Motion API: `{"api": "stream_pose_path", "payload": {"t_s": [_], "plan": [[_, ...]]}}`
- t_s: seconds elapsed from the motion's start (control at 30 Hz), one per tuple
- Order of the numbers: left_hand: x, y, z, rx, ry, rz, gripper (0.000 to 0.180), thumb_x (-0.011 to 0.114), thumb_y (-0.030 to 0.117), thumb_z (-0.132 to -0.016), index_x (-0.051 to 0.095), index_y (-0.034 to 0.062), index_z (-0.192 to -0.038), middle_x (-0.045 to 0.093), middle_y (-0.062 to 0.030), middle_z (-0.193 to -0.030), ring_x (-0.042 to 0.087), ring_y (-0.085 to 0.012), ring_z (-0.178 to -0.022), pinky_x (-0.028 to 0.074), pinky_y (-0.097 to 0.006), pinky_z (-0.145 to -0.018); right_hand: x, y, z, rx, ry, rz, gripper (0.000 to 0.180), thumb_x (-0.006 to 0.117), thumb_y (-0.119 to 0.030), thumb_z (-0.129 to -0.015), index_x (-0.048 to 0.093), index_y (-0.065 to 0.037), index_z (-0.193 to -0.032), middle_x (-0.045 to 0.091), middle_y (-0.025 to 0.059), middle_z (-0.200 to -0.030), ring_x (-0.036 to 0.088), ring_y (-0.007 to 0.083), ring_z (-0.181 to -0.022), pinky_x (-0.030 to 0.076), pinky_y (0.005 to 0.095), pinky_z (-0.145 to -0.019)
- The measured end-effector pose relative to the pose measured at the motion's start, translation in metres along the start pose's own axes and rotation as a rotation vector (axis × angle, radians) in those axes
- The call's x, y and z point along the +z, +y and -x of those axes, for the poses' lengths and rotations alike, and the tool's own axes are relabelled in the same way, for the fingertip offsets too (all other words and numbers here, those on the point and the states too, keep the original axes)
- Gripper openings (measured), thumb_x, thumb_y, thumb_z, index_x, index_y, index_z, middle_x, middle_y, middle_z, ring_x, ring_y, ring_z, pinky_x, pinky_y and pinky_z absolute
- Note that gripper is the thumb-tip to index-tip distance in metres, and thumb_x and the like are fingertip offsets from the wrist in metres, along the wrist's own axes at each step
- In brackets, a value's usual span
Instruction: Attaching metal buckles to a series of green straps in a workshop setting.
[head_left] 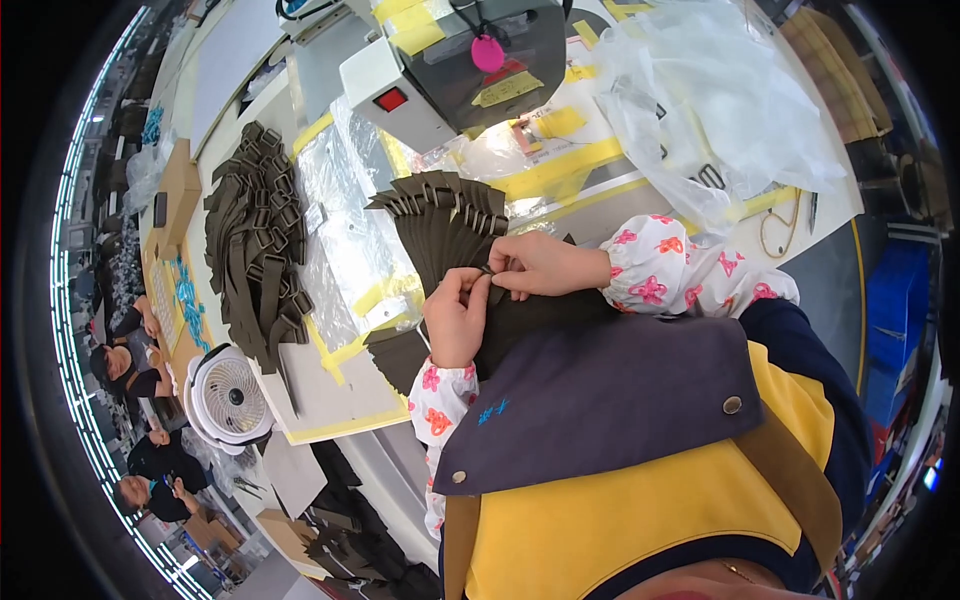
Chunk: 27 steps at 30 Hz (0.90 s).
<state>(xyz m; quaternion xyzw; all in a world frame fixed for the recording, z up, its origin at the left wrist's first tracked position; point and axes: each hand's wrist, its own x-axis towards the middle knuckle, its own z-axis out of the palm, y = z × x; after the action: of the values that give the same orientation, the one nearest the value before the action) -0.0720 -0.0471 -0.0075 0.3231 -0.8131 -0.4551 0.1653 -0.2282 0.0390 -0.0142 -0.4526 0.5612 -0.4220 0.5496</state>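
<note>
I'd keep both pinches tight: left hand (457, 318) and right hand (540, 266) fingers closed on one dark olive webbing strap (487, 272) atop the fanned strap bundle (445, 225).

The dark olive woven webbing straps (445, 225) fanned at the table's middle look matt and coarse, like the heap of matching straps with dull buckles (258, 245) toward its left edge. Clear plastic sheeting (345, 250) between them is glossy and crinkled; the clear plastic bags (720, 100) at the far right corner shine too. The grey machine housing (490, 60) looks smooth, painted metal.
</note>
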Motion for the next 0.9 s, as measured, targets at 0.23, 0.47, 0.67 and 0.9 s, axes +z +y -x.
{"api": "stream_pose_path", "payload": {"t_s": [0.23,0.47,0.67,0.9], "plan": [[0.004,0.006,-0.003,-0.087,-0.305,0.278,0.021,0.061,0.01,-0.08,0.055,-0.0007,-0.097,0.053,-0.003,-0.075,0.048,-0.0065,-0.06,0.04,-0.021,-0.055,-0.026,-0.008,0.02,0.031,0.076,-0.223,0.009,0.054,-0.007,-0.079,0.047,-0.002,-0.084,0.054,0.0036,-0.064,0.052,0.0075,-0.05,0.042,0.0204,-0.045],[0.029,-0.002,-0.026,0.297,0.071,-0.262,0.016,0.06,0.005,-0.079,0.058,-0.0011,-0.094,0.056,-0.0077,-0.079,0.055,-0.0131,-0.061,0.045,-0.025,-0.056,-0.089,-0.03,0.079,-0.159,0.631,0.101,0.011,0.057,-0.009,-0.081,0.053,-0.002,-0.087,0.055,0.0016,-0.067,0.053,0.0057,-0.057,0.042,0.0212,-0.051],[0.037,0.018,-0.019,0.387,0.132,-0.244,0.016,0.058,0.002,-0.078,0.059,-0.0003,-0.095,0.058,-0.0116,-0.086,0.058,-0.0208,-0.066,0.047,-0.028,-0.064,-0.162,0.032,0.158,0.051,0.96,0.903,0.014,0.059,-0.006,-0.075,0.055,-0.004,-0.088,0.058,0.0103,-0.075,0.057,0.0234,-0.064,0.045,0.0303,-0.058],[0.043,0.021,-0.023,0.224,-0.468,-0.201,0.017,0.055,0.017,-0.081,0.06,0.0028,-0.089,0.06,-0.0148,-0.083,0.057,-0.0338,-0.077,0.045,-0.037,-0.067,-0.171,0.071,0.172,0.385,0.808,1.132,0.016,0.06,-0.012,-0.071,0.05,-0.004,-0.081,0.057,0.0126,-0.079,0.057,0.0307,-0.076,0.043,0.039,-0.063]]}}
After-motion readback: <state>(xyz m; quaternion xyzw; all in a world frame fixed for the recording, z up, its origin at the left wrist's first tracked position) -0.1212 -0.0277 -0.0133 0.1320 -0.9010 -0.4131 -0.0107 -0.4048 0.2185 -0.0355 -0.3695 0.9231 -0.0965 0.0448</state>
